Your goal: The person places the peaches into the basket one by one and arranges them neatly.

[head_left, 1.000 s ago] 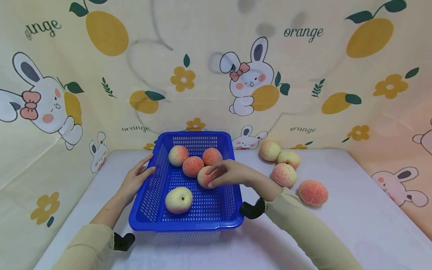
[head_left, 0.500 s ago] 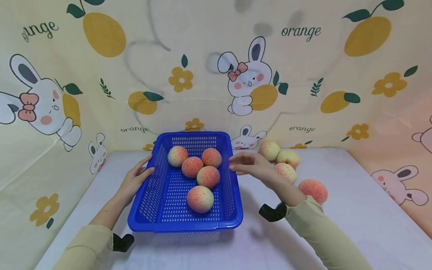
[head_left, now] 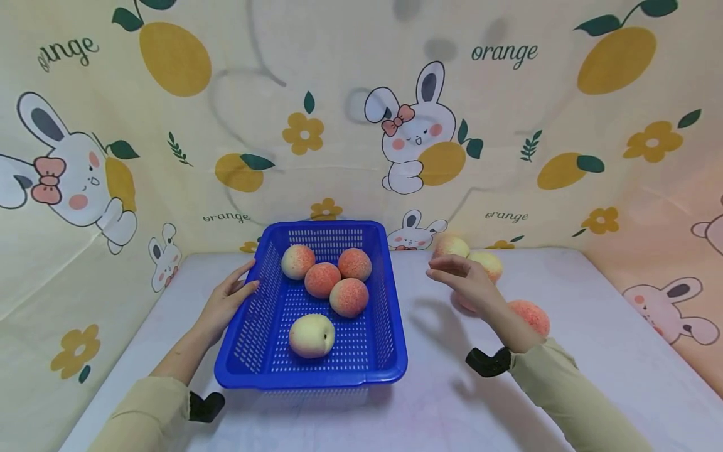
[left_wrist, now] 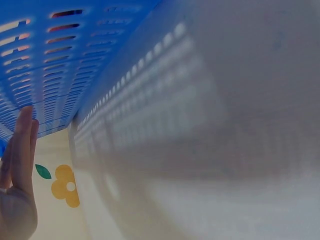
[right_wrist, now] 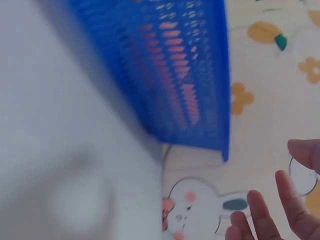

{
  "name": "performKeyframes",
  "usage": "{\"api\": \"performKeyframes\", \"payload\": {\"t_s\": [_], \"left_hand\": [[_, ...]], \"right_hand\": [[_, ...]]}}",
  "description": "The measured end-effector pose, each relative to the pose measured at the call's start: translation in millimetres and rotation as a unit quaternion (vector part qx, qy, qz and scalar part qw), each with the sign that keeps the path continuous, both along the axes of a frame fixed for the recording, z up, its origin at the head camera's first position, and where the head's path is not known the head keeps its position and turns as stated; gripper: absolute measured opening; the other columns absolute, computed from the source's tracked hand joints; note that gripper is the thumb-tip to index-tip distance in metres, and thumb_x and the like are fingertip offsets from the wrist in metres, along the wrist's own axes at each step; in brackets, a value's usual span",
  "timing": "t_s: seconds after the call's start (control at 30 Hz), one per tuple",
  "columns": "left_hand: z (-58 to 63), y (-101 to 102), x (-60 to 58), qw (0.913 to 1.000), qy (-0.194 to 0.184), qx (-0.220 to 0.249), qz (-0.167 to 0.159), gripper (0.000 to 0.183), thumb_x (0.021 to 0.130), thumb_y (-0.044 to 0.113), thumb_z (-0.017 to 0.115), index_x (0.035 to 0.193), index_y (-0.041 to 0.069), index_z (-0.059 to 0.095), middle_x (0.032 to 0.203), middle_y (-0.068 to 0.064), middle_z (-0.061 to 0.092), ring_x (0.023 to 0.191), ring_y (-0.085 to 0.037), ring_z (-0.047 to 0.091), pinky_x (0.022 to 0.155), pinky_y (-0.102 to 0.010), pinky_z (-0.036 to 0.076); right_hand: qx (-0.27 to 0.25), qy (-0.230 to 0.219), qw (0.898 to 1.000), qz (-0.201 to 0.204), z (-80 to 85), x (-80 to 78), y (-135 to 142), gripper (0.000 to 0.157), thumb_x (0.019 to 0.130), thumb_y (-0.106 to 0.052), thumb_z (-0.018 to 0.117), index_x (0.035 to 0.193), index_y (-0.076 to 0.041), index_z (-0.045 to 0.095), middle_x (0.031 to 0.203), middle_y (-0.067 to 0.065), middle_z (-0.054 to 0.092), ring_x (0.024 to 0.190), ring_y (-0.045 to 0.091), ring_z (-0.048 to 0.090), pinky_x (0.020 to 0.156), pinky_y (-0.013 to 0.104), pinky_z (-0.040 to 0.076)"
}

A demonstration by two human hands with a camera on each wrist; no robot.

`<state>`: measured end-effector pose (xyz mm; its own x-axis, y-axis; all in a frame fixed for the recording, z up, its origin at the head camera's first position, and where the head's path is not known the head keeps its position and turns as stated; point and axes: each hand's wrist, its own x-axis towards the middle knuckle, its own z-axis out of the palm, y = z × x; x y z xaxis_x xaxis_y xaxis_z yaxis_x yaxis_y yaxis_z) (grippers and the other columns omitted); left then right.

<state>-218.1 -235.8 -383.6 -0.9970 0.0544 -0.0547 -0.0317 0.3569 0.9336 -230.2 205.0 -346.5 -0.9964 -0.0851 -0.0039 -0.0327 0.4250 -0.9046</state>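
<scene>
The left hand [head_left: 221,304] lays extended fingers against the side of the blue plastic basket [head_left: 310,381], seemingly steadying it; its walls likely stop the five peaches [head_left: 349,298] inside from rolling away. The right hand [head_left: 473,282], fingers slack and gripping nothing, hangs near loose peaches [head_left: 532,317] within easy reach.

One basket [head_left: 310,380] holds five peaches [head_left: 322,280], and four more peaches [head_left: 531,316] lie on one table [head_left: 418,411], nine in all. There are two hands, one left hand [head_left: 221,304] and one right hand [head_left: 473,285], two sleeves [head_left: 570,383], two black wrist pieces [head_left: 206,407] and one patterned cloth [head_left: 333,50].
</scene>
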Motion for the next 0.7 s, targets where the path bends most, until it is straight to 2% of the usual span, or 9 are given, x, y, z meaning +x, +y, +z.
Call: {"api": "performKeyframes", "payload": {"t_s": [0.17,0.27,0.43,0.57,0.7], "left_hand": [[-0.5,-1,-0.1,1.0000,-0.001,0.002,-0.002,0.063,0.100,0.039,0.047,0.155,0.026,0.018,0.145,-0.027,0.040,0.111,-0.031,0.061,0.080,-0.034,0.058],[-0.6,-1,-0.1,1.0000,0.000,0.001,-0.003,0.063,0.100,0.040,0.047,0.155,0.026,0.018,0.145,-0.027,0.039,0.112,-0.032,0.061,0.080,-0.035,0.058],[-0.1,0,0.5,1.0000,0.002,-0.005,0.000,0.063,0.100,0.040,0.047,0.155,0.025,0.018,0.145,-0.027,0.040,0.114,-0.036,0.060,0.081,-0.037,0.058],[0.0,1,0.9,1.0000,0.003,-0.007,0.002,0.063,0.100,0.039,0.046,0.154,0.025,0.019,0.145,-0.027,0.039,0.115,-0.038,0.058,0.081,-0.038,0.058],[-0.5,1,0.1,1.0000,0.001,-0.006,0.003,0.062,0.100,0.040,0.047,0.154,0.026,0.019,0.145,-0.027,0.039,0.116,-0.039,0.058,0.082,-0.039,0.058]], "right_hand": [[0.037,-0.003,0.999,-0.016,-5.5,0.4,14,0.057,0.086,-0.044,0.069,0.126,-0.004,0.059,0.126,0.011,0.061,0.120,0.024,0.053,0.105,0.040,0.040],[0.052,-0.014,0.998,-0.025,-6.2,1.7,18,0.059,0.085,-0.046,0.069,0.127,-0.005,0.058,0.133,0.014,0.057,0.129,0.030,0.044,0.110,0.045,0.034],[0.055,-0.022,0.997,-0.041,-8.5,3.9,25,0.060,0.084,-0.046,0.070,0.129,-0.008,0.058,0.139,0.013,0.051,0.134,0.033,0.036,0.112,0.051,0.027],[0.059,-0.005,0.997,-0.047,-12.1,5.1,31,0.059,0.085,-0.039,0.071,0.132,-0.007,0.055,0.140,0.016,0.047,0.136,0.035,0.032,0.111,0.056,0.024],[0.088,0.012,0.995,-0.046,-16.6,4.2,36,0.061,0.086,-0.035,0.070,0.135,-0.004,0.051,0.144,0.020,0.044,0.139,0.040,0.027,0.111,0.063,0.019]]}}
